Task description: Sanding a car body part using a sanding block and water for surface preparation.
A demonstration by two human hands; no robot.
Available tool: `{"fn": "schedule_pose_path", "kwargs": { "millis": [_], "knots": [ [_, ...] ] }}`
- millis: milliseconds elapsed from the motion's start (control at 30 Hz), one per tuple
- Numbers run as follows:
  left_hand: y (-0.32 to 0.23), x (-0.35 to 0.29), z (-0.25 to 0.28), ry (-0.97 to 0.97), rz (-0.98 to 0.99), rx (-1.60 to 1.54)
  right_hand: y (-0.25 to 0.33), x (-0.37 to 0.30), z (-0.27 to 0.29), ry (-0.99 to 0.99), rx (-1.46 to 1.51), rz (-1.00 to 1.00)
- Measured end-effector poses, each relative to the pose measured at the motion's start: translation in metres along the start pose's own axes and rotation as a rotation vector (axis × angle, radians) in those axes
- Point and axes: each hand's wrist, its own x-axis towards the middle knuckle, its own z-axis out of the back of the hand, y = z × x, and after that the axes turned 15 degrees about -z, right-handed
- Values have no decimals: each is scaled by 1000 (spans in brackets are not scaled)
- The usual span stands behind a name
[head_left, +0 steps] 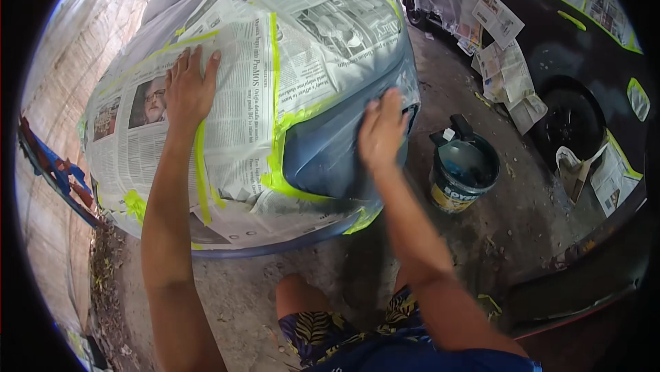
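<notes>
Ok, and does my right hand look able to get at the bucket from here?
Probably yes. The bucket stands on the ground to the right of your right hand, and nothing visible blocks the way, though you'd likely have to reach down.

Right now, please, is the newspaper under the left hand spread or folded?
Spread: the newspaper lies open beneath the left hand, with yellow-green tape on it.

a curved blue-grey vehicle panel (320, 166) lies bare, bordered by printed newspaper sheets (237, 100) taped over the neighbouring bodywork.
</notes>
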Motion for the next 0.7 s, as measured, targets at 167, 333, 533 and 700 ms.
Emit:
{"fn": "schedule_pose_path", "kwargs": {
  "millis": [167, 333, 533, 700],
  "knots": [
    [2, 1, -2, -4, -22, 20, 10, -42, 15, 102, 75, 131],
    [1, 0, -2, -9, -14, 34, -20, 22, -2, -84, -12, -96],
    [1, 1, -2, 22, -3, 56, -27, 18, -2, -26, -50, 106],
    [3, 0, -3, -24, -18, 45, -47, 69, -12, 79, -41, -75]
  ]
}}
